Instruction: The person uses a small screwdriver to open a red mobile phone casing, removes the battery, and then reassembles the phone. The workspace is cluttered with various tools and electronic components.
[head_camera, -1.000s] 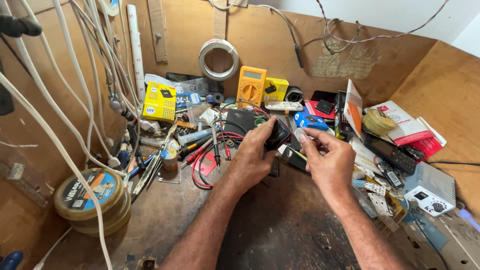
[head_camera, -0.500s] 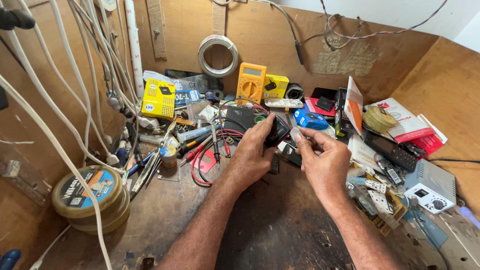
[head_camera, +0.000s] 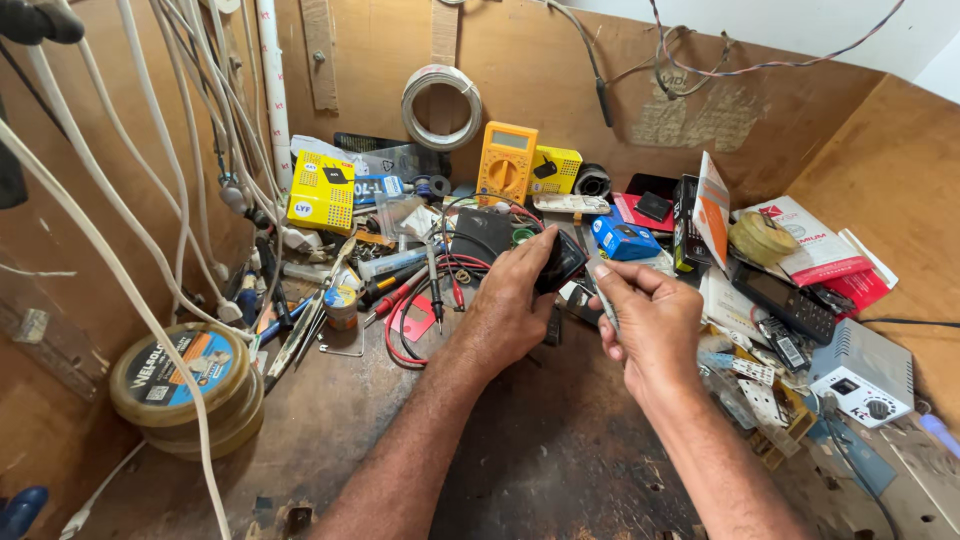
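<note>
Barely shifted since half a second ago: left hand (head_camera: 510, 305) and right hand (head_camera: 650, 320) still close together over the desk (head_camera: 560, 450), just in front of the yellow multimeter (head_camera: 507, 165). Left hand wrapped around a small black box (head_camera: 562, 262), held tilted, nearer than the multimeter. Right hand pinched narrow on a thin pale strip (head_camera: 603, 298), tip near the box. Judged mid-way: both pieces picked up and brought together, not yet visibly joined. Red test leads (head_camera: 410, 300) lying untouched, left of the box.
</note>
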